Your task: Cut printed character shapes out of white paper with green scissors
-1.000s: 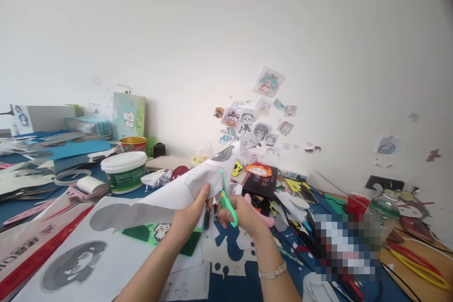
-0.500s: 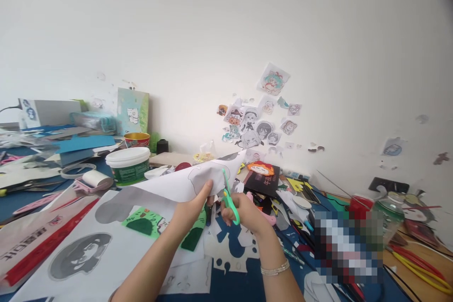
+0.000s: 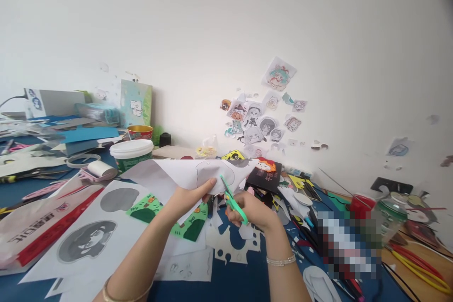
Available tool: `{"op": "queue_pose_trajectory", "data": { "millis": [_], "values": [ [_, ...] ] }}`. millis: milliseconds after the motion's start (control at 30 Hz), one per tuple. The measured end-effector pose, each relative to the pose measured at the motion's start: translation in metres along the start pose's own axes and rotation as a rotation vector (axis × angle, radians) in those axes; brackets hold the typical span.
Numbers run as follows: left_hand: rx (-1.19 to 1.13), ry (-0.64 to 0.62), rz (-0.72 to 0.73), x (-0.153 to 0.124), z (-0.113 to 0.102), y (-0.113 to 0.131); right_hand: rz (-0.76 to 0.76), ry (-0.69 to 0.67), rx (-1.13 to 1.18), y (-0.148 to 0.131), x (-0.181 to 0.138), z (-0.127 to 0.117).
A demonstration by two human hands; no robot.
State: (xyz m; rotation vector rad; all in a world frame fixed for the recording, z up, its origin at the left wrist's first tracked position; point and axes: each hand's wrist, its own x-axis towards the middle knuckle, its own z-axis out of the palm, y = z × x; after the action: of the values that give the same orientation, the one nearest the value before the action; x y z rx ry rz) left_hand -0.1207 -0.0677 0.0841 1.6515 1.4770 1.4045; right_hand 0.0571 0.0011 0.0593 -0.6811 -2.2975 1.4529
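Note:
My left hand [image 3: 194, 197] pinches the lower edge of a white sheet of paper [image 3: 184, 170], thumb on top, close to a drawn outline. In my right hand [image 3: 249, 208] is a pair of green scissors [image 3: 236, 205], fingers through the handles. The blades point up and to the left and lie at the right part of the outline. Whether the blades are parted I cannot tell. Beneath the hands lie a green printed card [image 3: 187, 229] and a white cut-out scrap [image 3: 233, 247]. Printed sheets [image 3: 116, 236] with grey pictures spread to the left.
A white-lidded tub [image 3: 130, 151] stands left, near a roll [image 3: 102, 170] and a red-and-white bag [image 3: 53, 226]. A black box [image 3: 264, 177], a red cup [image 3: 363, 203] and a clear jar [image 3: 392, 207] sit right. Stickers [image 3: 267, 125] cover part of the wall.
The paper's raised right side has dipped, so the sheet lies more level. The scissors and my right hand have shifted slightly right and down. The whole view has also moved a little.

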Motion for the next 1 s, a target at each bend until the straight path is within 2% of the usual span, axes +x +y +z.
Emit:
{"op": "queue_pose_trajectory", "data": {
  "millis": [167,333,567,733,1000],
  "values": [
    [0.013,0.015,-0.025,-0.001,-0.004,-0.003,0.068,-0.068,0.004,0.004,-0.002,-0.003],
    [0.021,-0.133,-0.064,0.001,-0.014,-0.011,0.086,-0.103,-0.032,0.005,-0.003,-0.005],
    [0.029,-0.185,-0.067,0.004,-0.015,-0.020,0.120,-0.120,-0.038,0.000,-0.004,-0.002],
    [0.019,-0.176,-0.086,0.003,-0.016,-0.017,0.144,-0.122,-0.058,-0.001,-0.005,-0.002],
    [-0.045,-0.229,-0.097,0.000,-0.018,-0.002,0.117,-0.159,-0.070,0.005,-0.004,-0.003]
  ]
}}
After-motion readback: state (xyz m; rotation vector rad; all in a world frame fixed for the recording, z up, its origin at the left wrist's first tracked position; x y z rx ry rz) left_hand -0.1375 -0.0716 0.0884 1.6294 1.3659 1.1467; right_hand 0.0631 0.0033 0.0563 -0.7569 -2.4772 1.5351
